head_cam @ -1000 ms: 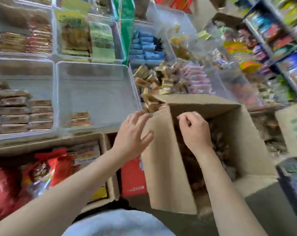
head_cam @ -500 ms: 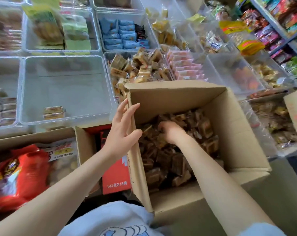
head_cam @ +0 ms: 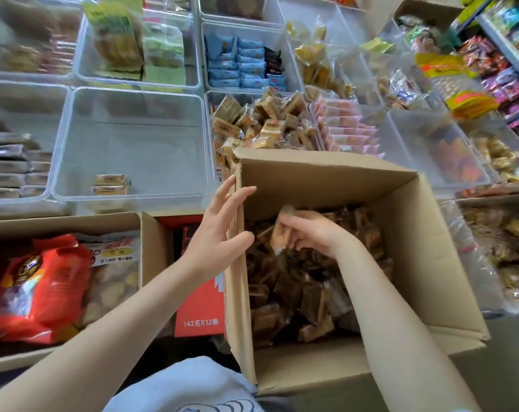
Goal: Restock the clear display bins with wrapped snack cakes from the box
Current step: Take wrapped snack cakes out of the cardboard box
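An open cardboard box (head_cam: 424,263) in front of me is full of brown wrapped snack cakes (head_cam: 294,295). My right hand (head_cam: 311,233) is inside it, its fingers curled round one wrapped cake (head_cam: 282,230) lifted off the pile. With straight fingers, my left hand (head_cam: 219,233) presses the box's upright left flap (head_cam: 237,307) outward. A nearly bare clear bin (head_cam: 133,99) behind the left hand holds two wrapped cakes (head_cam: 109,184). To its right, a clear bin of tan wrapped cakes (head_cam: 261,123) touches the box's far edge.
More clear bins with assorted snacks fill the counter behind and to the left. A second cardboard box (head_cam: 145,239) at the left holds a red snack bag (head_cam: 38,286). A red carton (head_cam: 200,307) stands between the boxes. Shelves of packets (head_cam: 502,55) rise at the right.
My right hand went from the box rim down into the cakes and now lifts one wrapped cake. My left hand stays on the left flap. The view has tilted down.
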The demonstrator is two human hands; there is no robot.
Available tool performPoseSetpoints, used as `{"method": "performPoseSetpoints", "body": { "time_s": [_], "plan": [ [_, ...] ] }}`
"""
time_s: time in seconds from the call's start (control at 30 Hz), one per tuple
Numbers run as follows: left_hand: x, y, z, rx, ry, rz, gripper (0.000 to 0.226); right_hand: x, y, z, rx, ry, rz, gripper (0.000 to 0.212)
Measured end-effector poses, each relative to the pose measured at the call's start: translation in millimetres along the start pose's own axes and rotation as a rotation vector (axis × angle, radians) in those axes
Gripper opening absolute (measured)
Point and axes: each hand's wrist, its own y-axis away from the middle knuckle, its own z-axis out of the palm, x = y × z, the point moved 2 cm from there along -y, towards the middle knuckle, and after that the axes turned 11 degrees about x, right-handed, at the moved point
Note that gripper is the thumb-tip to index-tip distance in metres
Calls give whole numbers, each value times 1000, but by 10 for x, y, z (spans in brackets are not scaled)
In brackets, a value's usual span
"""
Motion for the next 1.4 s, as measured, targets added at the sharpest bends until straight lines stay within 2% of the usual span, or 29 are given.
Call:
{"method": "performPoseSetpoints", "body": {
  "time_s": [0.07, 0.13, 0.2, 0.27, 0.33, 0.43, 0.53, 0.6, 0.7, 0.77, 0.87, 0.93, 1.03, 1.1, 1.17, 1.27, 1.4],
  "plan": [
    [41, -11, -40, -38, 2, -19, 65, -203, 227, -30, -103, -435, -34, 45],
    [112, -50, -150, -60, 45, -71, 53, -369, 388, -3, -202, -669, -112, 52],
    [189, -125, -326, -30, 126, -142, 45, -525, 522, 80, -273, -726, -219, 36],
    [267, -200, -506, 3, 219, -221, 37, -668, 612, 185, -312, -734, -290, 36],
    [311, -221, -625, -43, 319, -312, 38, -787, 675, 310, -366, -736, -328, 48],
    [308, -176, -740, -94, 501, -421, 49, -925, 729, 503, -381, -620, -392, 53],
    [171, -140, -943, 29, 612, -462, 51, -1070, 747, 698, -349, -410, -409, 57],
    [57, -118, -1125, 114, 597, -440, 52, -1167, 745, 841, -270, -312, -371, 52],
    [-94, -87, -1407, 130, 575, -348, 56, -1323, 680, 1117, 5, -29, -467, 24],
    [-206, -70, -1605, 143, 506, -281, 58, -1446, 600, 1349, 104, 178, -547, 18],
    [-419, -72, -1913, 221, 273, -191, 49, -1623, 391, 1720, 91, 383, -525, 31],
    [-624, -89, -2104, 281, -30, -98, 43, -1707, 203, 1955, 132, 571, -522, 36],
    [-1113, -177, -2398, 355, -600, 9, 50, -1847, -80, 2253, 329, 826, -600, 31],
    [-1520, -225, -2590, 328, -806, -65, 63, -1948, -277, 2394, 412, 778, -601, 29],
    [-1871, -222, -2736, 265, -899, -128, 72, -2030, -515, 2519, 454, 693, -575, 30],
    [-2147, -182, -2808, 171, -953, -90, 76, -2066, -939, 2714, 470, 633, -563, 31],
    [-2206, -175, -2840, 106, -947, -83, 82, -2072, -1470, 3073, 499, 608, -543, 29]
  ]
}}
